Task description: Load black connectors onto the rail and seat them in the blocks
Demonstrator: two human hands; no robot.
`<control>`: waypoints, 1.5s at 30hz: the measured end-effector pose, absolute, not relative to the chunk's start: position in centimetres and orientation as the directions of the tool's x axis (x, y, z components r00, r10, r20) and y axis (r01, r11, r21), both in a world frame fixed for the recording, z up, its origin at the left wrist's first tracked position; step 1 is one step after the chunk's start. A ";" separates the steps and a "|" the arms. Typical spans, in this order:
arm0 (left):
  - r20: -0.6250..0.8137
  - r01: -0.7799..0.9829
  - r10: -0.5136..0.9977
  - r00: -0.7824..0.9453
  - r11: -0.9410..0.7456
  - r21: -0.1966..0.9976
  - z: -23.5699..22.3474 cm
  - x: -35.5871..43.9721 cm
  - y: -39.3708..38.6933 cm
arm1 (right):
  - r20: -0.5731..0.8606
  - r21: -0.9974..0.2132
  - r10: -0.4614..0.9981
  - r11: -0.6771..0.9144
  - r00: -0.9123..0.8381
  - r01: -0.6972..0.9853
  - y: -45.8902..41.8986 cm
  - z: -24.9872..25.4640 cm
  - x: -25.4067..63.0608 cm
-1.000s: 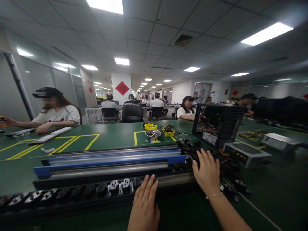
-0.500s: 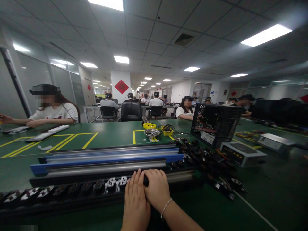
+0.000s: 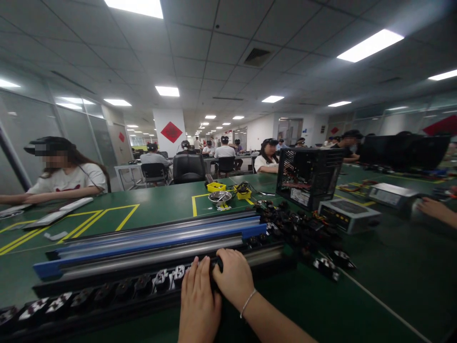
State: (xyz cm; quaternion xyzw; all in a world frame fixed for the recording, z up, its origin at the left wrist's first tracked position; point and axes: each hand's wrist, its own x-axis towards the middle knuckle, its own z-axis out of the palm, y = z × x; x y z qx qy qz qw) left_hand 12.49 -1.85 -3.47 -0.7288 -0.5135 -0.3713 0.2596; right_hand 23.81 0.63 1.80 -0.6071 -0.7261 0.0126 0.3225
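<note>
A long black rail (image 3: 107,317) lies across the front of the table, holding a row of socket modules (image 3: 141,286) with black and silvery faces. My left hand (image 3: 200,297) rests over its right part, fingers stretched out side by side and lying on it. Just right of it, my right hand (image 3: 235,278), with a bracelet at the wrist, has its fingers curled down on a small black socket module, mostly hidden beneath them. Behind the hands lie more long rails, including a blue rail (image 3: 150,247).
Loose black modules (image 3: 289,228) are heaped to the right. Beyond are a power supply (image 3: 350,216), an open computer case (image 3: 309,178), a metal bowl (image 3: 219,197) and yellow bins (image 3: 216,186). A co-worker's hand (image 3: 433,209) reaches in at right; another person (image 3: 71,171) sits at left.
The view has turned slightly right. My right hand has shifted a little apart from my left, and a dark gap shows between them. A co-worker's hand has come in at the right edge.
</note>
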 end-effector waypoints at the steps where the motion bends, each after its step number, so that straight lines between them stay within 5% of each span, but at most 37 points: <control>1: 0.805 0.942 0.559 0.201 -0.336 -0.002 -3.4 12.5 -1.9 | 0.454 -0.395 0.889 0.266 -0.064 0.879 0.6 1.9 24.0; 13: 0.779 0.941 0.594 0.200 -0.339 0.017 -2.9 12.7 -2.3 | 0.460 -0.375 0.885 0.269 -0.073 0.887 0.4 1.8 24.4; 31: 0.751 0.860 0.502 0.430 -0.481 -0.171 -3.8 12.6 -2.0 | 0.446 -0.386 0.895 0.180 0.012 0.905 0.6 2.0 25.8; 45: 0.779 0.817 0.453 0.434 -0.562 -0.128 -2.6 12.3 -2.3 | 0.447 -0.348 0.894 0.165 0.009 0.923 0.6 2.1 26.5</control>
